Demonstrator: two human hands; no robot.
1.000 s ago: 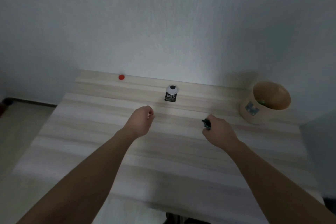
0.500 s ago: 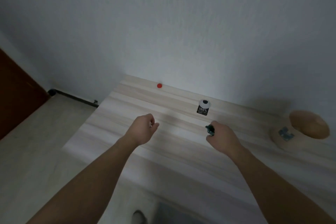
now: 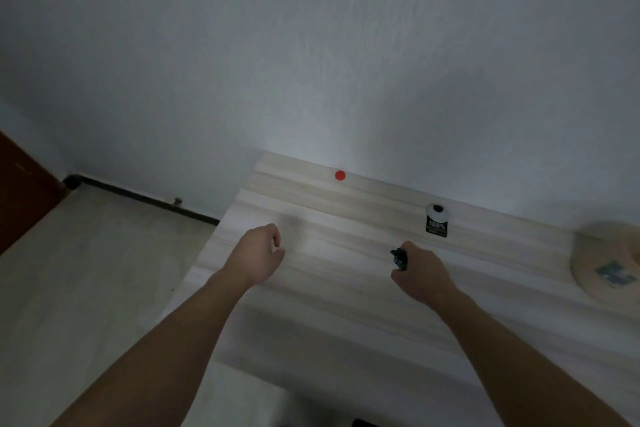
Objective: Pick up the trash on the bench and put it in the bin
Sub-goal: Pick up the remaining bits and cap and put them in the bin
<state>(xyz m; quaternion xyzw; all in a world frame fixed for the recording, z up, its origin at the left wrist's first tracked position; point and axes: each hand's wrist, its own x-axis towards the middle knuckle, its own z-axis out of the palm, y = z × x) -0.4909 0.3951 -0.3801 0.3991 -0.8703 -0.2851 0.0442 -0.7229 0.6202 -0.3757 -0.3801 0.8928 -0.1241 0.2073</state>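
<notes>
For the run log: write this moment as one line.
right hand: grips small dark item | left hand: curled, nothing visible in it | bench: red disc, black pouch | bin: right edge

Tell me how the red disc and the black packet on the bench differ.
The red disc is round; the black packet is oblong with white print and a white top. The red disc looks smaller and lies left of the black packet, nearer the wall. Both lie on the bench.
</notes>
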